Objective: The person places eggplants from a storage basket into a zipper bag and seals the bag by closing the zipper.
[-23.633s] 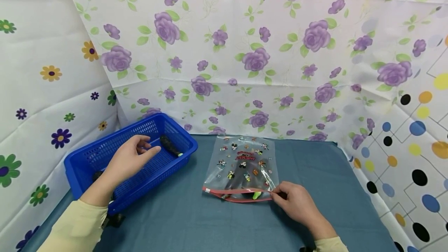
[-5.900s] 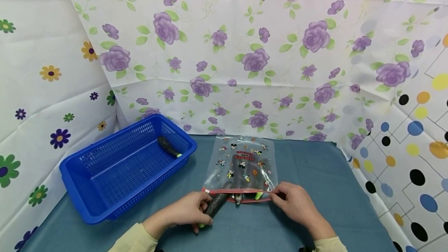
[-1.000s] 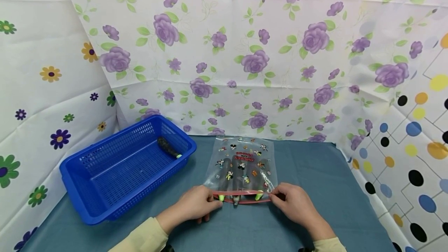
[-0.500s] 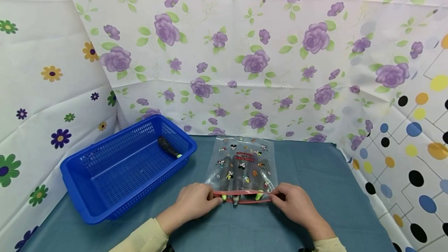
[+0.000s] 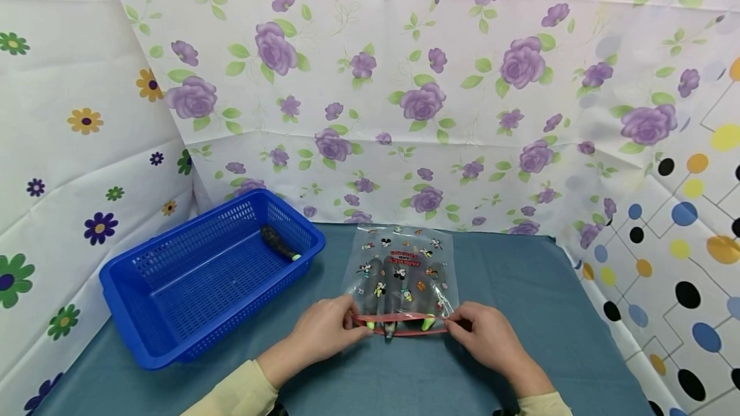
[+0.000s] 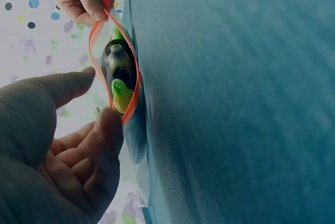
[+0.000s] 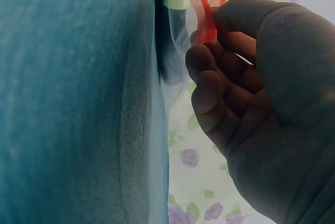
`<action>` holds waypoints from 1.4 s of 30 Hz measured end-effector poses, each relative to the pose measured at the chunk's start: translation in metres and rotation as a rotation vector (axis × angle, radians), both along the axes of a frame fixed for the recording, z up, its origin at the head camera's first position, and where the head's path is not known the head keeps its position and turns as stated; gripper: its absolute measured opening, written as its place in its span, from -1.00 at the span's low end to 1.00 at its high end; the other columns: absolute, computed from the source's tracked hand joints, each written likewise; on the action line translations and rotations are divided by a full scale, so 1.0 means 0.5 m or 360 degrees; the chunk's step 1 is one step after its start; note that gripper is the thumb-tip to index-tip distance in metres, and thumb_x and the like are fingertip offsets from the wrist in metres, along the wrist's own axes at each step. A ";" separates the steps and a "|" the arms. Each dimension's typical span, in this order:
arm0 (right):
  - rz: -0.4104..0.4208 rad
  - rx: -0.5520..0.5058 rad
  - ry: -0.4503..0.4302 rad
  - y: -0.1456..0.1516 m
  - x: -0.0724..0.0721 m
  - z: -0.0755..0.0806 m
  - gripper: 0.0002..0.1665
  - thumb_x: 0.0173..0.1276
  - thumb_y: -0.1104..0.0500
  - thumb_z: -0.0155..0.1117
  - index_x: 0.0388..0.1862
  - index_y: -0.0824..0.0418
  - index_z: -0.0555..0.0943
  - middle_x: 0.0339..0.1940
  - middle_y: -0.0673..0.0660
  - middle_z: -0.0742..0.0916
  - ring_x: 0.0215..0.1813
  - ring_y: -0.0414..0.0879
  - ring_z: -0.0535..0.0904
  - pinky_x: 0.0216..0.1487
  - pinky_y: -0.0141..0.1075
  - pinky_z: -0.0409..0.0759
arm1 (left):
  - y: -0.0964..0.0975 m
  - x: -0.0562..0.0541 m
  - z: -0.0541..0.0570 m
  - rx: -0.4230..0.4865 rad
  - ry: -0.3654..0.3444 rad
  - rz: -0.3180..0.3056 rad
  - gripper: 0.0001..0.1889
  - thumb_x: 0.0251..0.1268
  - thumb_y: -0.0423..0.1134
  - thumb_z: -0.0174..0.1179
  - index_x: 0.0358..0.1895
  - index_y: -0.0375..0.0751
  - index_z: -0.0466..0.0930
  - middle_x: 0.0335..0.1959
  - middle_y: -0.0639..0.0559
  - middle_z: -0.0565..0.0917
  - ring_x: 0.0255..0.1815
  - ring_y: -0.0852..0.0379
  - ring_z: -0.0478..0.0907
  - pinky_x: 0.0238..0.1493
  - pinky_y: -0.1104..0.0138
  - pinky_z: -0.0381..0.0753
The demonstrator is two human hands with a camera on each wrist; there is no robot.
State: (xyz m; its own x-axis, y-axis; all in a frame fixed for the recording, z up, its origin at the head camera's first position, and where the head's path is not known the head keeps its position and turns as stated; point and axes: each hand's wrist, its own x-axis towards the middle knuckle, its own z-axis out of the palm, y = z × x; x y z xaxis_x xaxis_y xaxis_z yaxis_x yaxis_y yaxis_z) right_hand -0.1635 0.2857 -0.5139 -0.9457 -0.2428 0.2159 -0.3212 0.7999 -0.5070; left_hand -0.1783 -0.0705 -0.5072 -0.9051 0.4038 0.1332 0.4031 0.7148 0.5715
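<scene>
A clear zip bag (image 5: 399,275) with cartoon prints and a red zip rim lies on the table, its mouth parted toward me. Several dark, cucumber-like vegetables (image 6: 119,62) are inside, two with bright green ends at the mouth and one greyish end between them. My right hand (image 5: 491,339) pinches the right end of the red rim between thumb and fingers. My left hand (image 5: 320,332) is at the left end of the rim; in the left wrist view its forefinger touches the rim while the thumb stands apart from it.
A blue perforated basket (image 5: 208,287) stands at the left, holding one dark cucumber (image 5: 277,242) with a green end. A teal cloth (image 5: 520,281) covers the table. Flowered and dotted sheets (image 5: 376,82) hang behind and at the sides.
One cucumber left the basket's left part. Earlier my left hand gripped a cucumber at the bag's mouth; that cucumber now lies inside. The left hand shifted to the rim's left end; the right stayed.
</scene>
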 end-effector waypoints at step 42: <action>0.0019 -0.0007 -0.0002 0.001 -0.001 -0.002 -0.76 0.49 0.15 0.61 -0.34 -0.21 0.81 -0.39 -0.30 0.65 -0.42 -0.38 0.48 -0.35 -0.32 0.54 | 0.035 -0.026 0.005 0.0132 -0.0532 0.0109 -0.12 0.34 -0.12 0.64 0.60 -0.27 0.34 -0.60 0.12 0.72 -0.78 0.10 0.65 -0.66 0.18 0.61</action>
State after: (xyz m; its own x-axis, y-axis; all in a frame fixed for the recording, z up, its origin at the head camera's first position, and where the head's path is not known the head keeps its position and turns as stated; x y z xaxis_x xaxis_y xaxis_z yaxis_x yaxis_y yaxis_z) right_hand -0.1642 0.2862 -0.5151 -0.9431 -0.2530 0.2156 -0.3298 0.7938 -0.5111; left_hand -0.1915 -0.0527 -0.5047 -0.9289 0.3407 -0.1455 0.1362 0.6792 0.7212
